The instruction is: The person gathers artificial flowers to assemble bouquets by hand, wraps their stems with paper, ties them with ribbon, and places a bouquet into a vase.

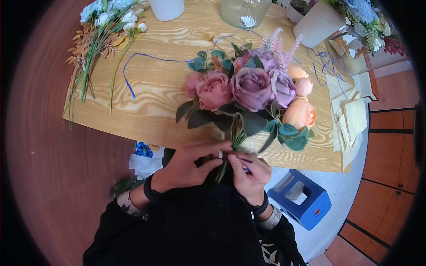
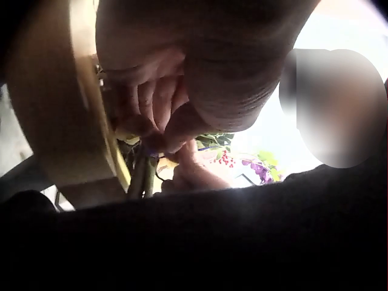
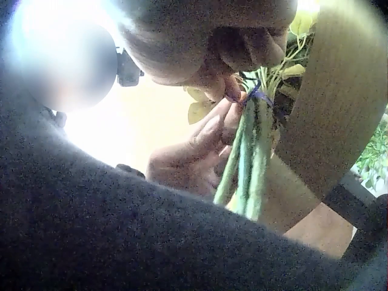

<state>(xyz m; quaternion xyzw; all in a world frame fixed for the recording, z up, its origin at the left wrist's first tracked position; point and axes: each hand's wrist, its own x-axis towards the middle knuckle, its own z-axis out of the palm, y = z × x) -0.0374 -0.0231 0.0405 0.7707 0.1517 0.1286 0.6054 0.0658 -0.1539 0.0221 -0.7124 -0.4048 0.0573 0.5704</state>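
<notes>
A bouquet of purple, pink and peach flowers point(image 1: 253, 88) leans over the table's front edge, its stems point(image 1: 238, 135) pointing toward the person. Both hands meet at the stems. The left hand point(image 1: 191, 164) has thumb and fingers bent at the stems' left side; in the left wrist view, the left hand's point(image 2: 200, 79) fingertips pinch at a bit of purple ribbon point(image 2: 153, 151). The right hand point(image 1: 252, 174) pinches the purple ribbon beside the stems, its fingers curled. In the right wrist view the ribbon point(image 3: 259, 94) crosses the green stems point(image 3: 247, 157), with the right hand point(image 3: 212, 42) above.
White and blue flowers point(image 1: 104, 26) lie at the table's left. A loose ribbon point(image 1: 146, 55) trails behind the bouquet. White pots point(image 1: 167, 9), a glass vase point(image 1: 245, 13) and paper sheets point(image 1: 353, 119) stand or lie around. A blue stool point(image 1: 301, 199) is on the floor.
</notes>
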